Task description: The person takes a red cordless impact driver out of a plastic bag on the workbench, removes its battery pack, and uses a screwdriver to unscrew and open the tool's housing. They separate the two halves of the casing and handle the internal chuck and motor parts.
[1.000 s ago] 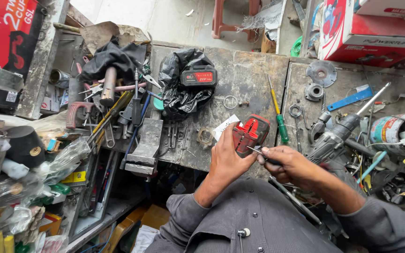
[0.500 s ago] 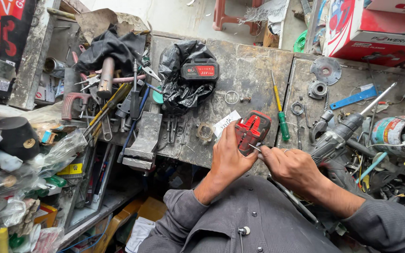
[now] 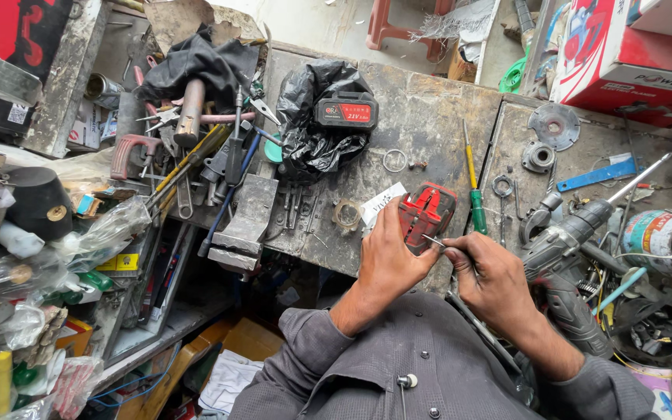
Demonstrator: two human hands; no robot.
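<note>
Red battery casing [image 3: 426, 215] in left hand [image 3: 389, 260], long axis away from person.

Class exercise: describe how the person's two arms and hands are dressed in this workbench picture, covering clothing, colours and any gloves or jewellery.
Both hands, left hand and right hand, are bare: no gloves, no rings or watch visible. Both arms wear long dark grey sleeves ending at the wrists, part of a buttoned shirt.

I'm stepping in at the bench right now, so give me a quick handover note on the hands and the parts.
Left hand steadies the red battery housing at the bench's front edge.
Right hand holds a thin metal tool, tip at the housing's near side.
Green-handled screwdriver lies beside the housing; grey drill right of the hands.
Done: housing is positioned and gripped.
Left: probing the housing continues; whether it is open cannot be told.
</note>
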